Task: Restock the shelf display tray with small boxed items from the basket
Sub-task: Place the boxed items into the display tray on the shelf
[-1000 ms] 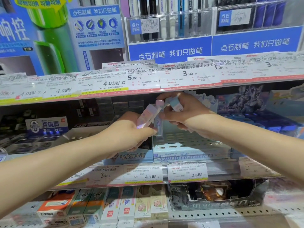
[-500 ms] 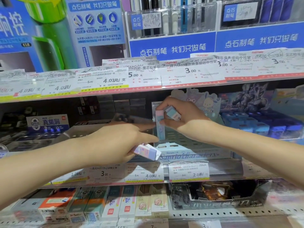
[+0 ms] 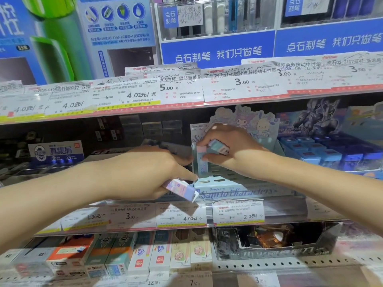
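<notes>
At frame centre the right hand (image 3: 232, 150) pinches a pastel box (image 3: 201, 162) upright to slot into the tray (image 3: 238, 190), while the left hand (image 3: 153, 175) grips a spare box (image 3: 182, 188) ready.

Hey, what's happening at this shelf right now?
A person is restocking a pale blue display tray on the middle shelf of a stationery aisle. The right hand holds two small pastel boxes: it stands an upright box at the tray's left edge, with a second box held above. The left hand grips another pastel box low in front of the tray, index finger pointing at the tray's front slots. Most of the tray looks unfilled.
</notes>
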`<state>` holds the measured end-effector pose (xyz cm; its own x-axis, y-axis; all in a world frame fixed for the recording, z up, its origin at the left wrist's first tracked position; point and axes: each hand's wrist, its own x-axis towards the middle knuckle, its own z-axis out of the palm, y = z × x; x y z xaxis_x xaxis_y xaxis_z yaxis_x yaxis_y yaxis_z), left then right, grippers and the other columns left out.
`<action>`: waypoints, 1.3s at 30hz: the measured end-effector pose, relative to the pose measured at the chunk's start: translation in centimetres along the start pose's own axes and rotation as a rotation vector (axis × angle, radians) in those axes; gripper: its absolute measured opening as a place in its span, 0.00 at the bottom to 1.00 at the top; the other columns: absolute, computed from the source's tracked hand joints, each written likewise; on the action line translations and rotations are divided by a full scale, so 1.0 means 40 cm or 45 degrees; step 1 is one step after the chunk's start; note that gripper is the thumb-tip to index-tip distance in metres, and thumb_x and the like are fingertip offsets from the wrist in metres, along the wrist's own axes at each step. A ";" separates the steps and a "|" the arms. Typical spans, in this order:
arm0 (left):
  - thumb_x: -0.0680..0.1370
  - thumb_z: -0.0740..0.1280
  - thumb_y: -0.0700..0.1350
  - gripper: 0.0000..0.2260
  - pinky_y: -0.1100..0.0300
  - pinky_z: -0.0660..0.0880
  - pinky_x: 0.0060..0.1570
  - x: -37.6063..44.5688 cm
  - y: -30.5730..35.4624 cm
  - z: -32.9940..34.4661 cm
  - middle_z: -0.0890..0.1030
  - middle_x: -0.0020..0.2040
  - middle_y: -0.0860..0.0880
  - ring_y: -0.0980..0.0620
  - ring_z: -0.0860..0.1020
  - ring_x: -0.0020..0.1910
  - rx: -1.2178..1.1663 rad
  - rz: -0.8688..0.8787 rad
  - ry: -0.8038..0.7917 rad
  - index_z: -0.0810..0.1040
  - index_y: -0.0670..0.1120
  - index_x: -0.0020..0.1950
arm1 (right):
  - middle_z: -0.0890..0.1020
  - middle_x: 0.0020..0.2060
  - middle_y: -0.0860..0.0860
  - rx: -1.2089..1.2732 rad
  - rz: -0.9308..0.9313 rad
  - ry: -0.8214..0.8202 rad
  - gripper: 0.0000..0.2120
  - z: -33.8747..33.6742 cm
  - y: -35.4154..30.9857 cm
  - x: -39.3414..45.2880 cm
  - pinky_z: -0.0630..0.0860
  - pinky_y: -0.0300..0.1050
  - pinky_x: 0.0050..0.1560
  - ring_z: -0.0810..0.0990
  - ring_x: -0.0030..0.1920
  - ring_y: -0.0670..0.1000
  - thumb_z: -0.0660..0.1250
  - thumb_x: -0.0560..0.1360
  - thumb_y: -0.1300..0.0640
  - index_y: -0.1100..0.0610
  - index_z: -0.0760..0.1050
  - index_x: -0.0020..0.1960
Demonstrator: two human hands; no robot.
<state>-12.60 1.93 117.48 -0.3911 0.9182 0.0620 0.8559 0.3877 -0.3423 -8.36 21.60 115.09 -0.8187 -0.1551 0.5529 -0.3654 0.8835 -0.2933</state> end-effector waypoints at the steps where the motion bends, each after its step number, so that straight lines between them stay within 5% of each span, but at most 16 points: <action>1: 0.69 0.42 0.59 0.31 0.65 0.61 0.39 0.001 -0.004 -0.001 0.70 0.70 0.58 0.55 0.73 0.61 0.026 -0.007 0.017 0.63 0.60 0.71 | 0.77 0.49 0.50 0.002 -0.001 -0.024 0.09 -0.001 0.000 0.000 0.70 0.43 0.54 0.76 0.50 0.50 0.70 0.71 0.56 0.54 0.79 0.51; 7: 0.61 0.36 0.59 0.40 0.76 0.50 0.32 -0.003 -0.023 0.029 0.72 0.68 0.57 0.55 0.76 0.58 -0.024 0.152 0.229 0.65 0.59 0.70 | 0.81 0.47 0.46 0.044 0.081 -0.164 0.05 -0.011 -0.007 0.002 0.71 0.40 0.52 0.78 0.50 0.47 0.67 0.73 0.52 0.50 0.78 0.48; 10: 0.73 0.52 0.53 0.23 0.76 0.51 0.31 -0.007 -0.014 0.024 0.77 0.64 0.55 0.55 0.79 0.54 -0.003 0.173 0.310 0.71 0.58 0.67 | 0.80 0.48 0.44 0.193 0.230 -0.224 0.07 -0.030 -0.017 0.008 0.72 0.38 0.49 0.78 0.47 0.44 0.65 0.74 0.48 0.49 0.77 0.50; 13: 0.72 0.61 0.42 0.23 0.64 0.70 0.30 -0.020 -0.014 0.033 0.78 0.58 0.53 0.56 0.76 0.47 -0.079 0.152 0.355 0.71 0.58 0.64 | 0.75 0.30 0.46 0.700 0.508 -0.177 0.07 -0.037 -0.033 0.011 0.64 0.36 0.25 0.69 0.25 0.46 0.58 0.77 0.54 0.53 0.72 0.42; 15: 0.70 0.59 0.41 0.18 0.59 0.75 0.35 -0.023 -0.013 0.040 0.79 0.55 0.54 0.56 0.74 0.46 -0.262 0.188 0.407 0.74 0.55 0.57 | 0.67 0.27 0.49 1.121 0.601 -0.230 0.08 -0.048 -0.037 0.006 0.56 0.34 0.22 0.61 0.23 0.46 0.54 0.73 0.58 0.56 0.68 0.37; 17: 0.72 0.59 0.39 0.10 0.60 0.72 0.36 -0.023 -0.006 0.036 0.80 0.44 0.54 0.58 0.75 0.40 -0.499 0.183 0.421 0.77 0.50 0.48 | 0.65 0.27 0.49 1.352 0.564 -0.282 0.06 -0.055 -0.036 -0.002 0.58 0.34 0.21 0.61 0.23 0.46 0.53 0.67 0.57 0.56 0.67 0.35; 19: 0.75 0.63 0.38 0.06 0.64 0.66 0.32 -0.017 0.008 0.030 0.77 0.32 0.51 0.58 0.72 0.31 -0.761 0.104 0.419 0.76 0.44 0.39 | 0.64 0.27 0.49 1.436 0.534 -0.305 0.07 -0.055 -0.037 -0.006 0.60 0.34 0.21 0.62 0.24 0.46 0.52 0.69 0.57 0.56 0.66 0.35; 22: 0.76 0.66 0.43 0.12 0.66 0.63 0.27 -0.010 0.036 0.022 0.71 0.25 0.49 0.58 0.65 0.24 -1.138 -0.136 0.436 0.76 0.36 0.37 | 0.65 0.27 0.48 1.404 0.548 -0.297 0.12 -0.049 -0.046 -0.006 0.63 0.35 0.25 0.67 0.26 0.46 0.50 0.78 0.59 0.56 0.65 0.37; 25: 0.75 0.68 0.46 0.20 0.63 0.59 0.24 0.006 0.049 0.024 0.63 0.20 0.52 0.55 0.61 0.21 -1.448 -0.369 0.466 0.66 0.43 0.25 | 0.69 0.30 0.49 1.216 0.505 -0.291 0.10 -0.041 -0.048 -0.012 0.66 0.38 0.33 0.73 0.32 0.45 0.53 0.80 0.54 0.56 0.68 0.44; 28: 0.71 0.70 0.51 0.21 0.58 0.60 0.27 0.020 0.057 0.021 0.62 0.21 0.46 0.50 0.60 0.22 -1.621 -0.488 0.473 0.71 0.38 0.26 | 0.82 0.48 0.52 1.127 0.447 -0.252 0.11 -0.028 -0.051 -0.008 0.73 0.41 0.50 0.80 0.49 0.47 0.56 0.79 0.52 0.56 0.74 0.53; 30: 0.65 0.73 0.57 0.22 0.55 0.60 0.29 0.023 0.066 0.015 0.63 0.23 0.43 0.49 0.60 0.24 -1.613 -0.545 0.471 0.68 0.44 0.24 | 0.81 0.55 0.53 1.105 0.446 -0.212 0.10 -0.021 -0.056 -0.005 0.70 0.47 0.62 0.78 0.58 0.51 0.57 0.79 0.53 0.55 0.75 0.52; 35: 0.52 0.73 0.63 0.26 0.55 0.60 0.33 0.029 0.080 0.003 0.62 0.23 0.43 0.49 0.60 0.26 -1.565 -0.721 0.474 0.62 0.47 0.22 | 0.72 0.45 0.59 1.225 0.482 -0.089 0.11 -0.013 -0.070 -0.001 0.60 0.53 0.46 0.67 0.48 0.56 0.61 0.76 0.55 0.65 0.71 0.46; 39: 0.64 0.75 0.54 0.24 0.55 0.60 0.30 0.036 0.078 0.011 0.63 0.21 0.46 0.49 0.60 0.24 -1.692 -0.721 0.493 0.64 0.48 0.19 | 0.69 0.44 0.59 1.360 0.456 -0.098 0.06 -0.010 -0.074 0.006 0.60 0.45 0.37 0.63 0.40 0.56 0.62 0.76 0.57 0.55 0.74 0.41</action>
<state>-10.66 4.43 116.09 -0.8383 0.5063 0.2020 0.3833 0.2840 0.8789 -7.29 19.13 116.39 -0.9639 -0.0283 0.2646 -0.2658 0.0577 -0.9623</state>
